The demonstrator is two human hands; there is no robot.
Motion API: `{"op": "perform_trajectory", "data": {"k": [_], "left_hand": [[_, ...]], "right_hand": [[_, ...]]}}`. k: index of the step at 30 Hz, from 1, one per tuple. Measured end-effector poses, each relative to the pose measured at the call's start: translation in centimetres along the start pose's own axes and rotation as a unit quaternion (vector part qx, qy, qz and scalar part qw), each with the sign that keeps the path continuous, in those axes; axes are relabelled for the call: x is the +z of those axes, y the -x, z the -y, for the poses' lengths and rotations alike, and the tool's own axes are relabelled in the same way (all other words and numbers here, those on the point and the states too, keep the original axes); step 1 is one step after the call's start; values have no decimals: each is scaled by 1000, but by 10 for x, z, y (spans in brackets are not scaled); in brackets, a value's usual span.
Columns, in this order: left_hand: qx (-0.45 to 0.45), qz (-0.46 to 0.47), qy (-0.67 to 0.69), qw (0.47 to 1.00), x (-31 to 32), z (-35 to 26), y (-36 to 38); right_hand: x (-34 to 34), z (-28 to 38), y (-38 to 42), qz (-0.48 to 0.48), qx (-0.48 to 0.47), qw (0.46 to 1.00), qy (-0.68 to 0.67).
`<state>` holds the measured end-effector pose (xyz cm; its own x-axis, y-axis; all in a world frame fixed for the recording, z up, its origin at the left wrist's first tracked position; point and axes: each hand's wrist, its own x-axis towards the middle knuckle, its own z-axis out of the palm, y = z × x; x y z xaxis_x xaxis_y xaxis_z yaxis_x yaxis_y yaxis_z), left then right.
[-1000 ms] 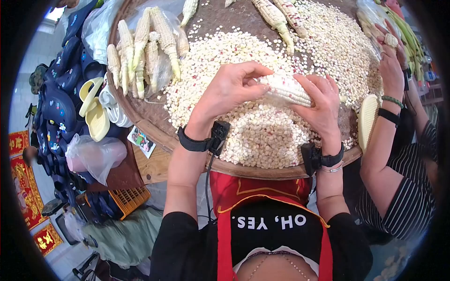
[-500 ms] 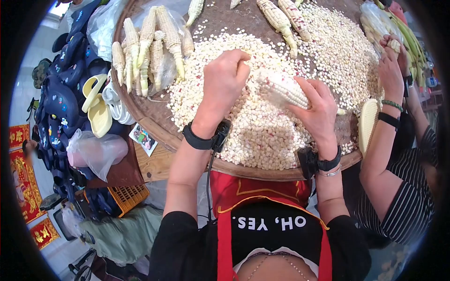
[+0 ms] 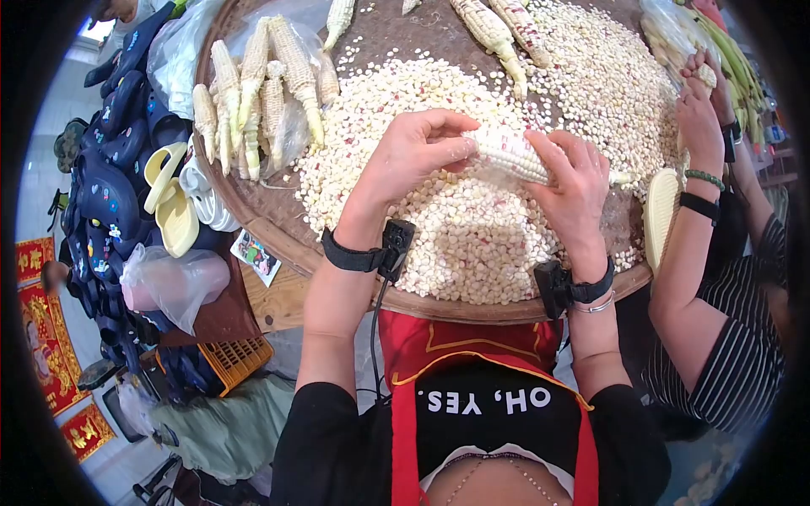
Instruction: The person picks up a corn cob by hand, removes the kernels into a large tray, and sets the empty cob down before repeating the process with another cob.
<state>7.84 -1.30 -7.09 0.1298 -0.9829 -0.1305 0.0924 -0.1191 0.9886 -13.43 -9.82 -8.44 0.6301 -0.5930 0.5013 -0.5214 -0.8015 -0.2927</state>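
My right hand (image 3: 576, 187) is wrapped round the stem half of a pale corn cob (image 3: 509, 155) with some red kernels. At the cob's other end, my left hand (image 3: 419, 154) has its thumb and fingers closed on the tip. The cob lies nearly level above a broad heap of loose white and reddish kernels (image 3: 472, 261). These kernels cover much of a round brown tray (image 3: 278, 234) with a raised rim. Both wrists wear black straps with small devices.
Stripped cobs (image 3: 253, 93) lie at the tray's upper left, and unstripped cobs (image 3: 489, 34) at the top. At the right, a co-worker's hands (image 3: 702, 105) hold a small cob. Yellow slippers (image 3: 173, 202), dark blue clogs (image 3: 110, 181) and a yellow crate (image 3: 236, 361) are at the left.
My left hand has moved from a curled pose above the heap onto the cob's tip. The cob has turned slightly, and the whole view has shifted a little.
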Motion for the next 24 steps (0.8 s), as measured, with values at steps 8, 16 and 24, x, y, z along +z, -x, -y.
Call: {"op": "perform_trajectory", "data": {"k": [8, 16, 24], "left_hand": [[11, -16, 43, 999, 10, 14, -5], [151, -183, -307, 922, 12, 15, -3], [59, -71, -86, 992, 3, 6, -2]], "right_hand": [[-2, 2, 0, -7, -13, 999, 31], [3, 6, 4, 6, 7, 1000, 18], [9, 3, 3, -4, 22, 1000, -15]]}}
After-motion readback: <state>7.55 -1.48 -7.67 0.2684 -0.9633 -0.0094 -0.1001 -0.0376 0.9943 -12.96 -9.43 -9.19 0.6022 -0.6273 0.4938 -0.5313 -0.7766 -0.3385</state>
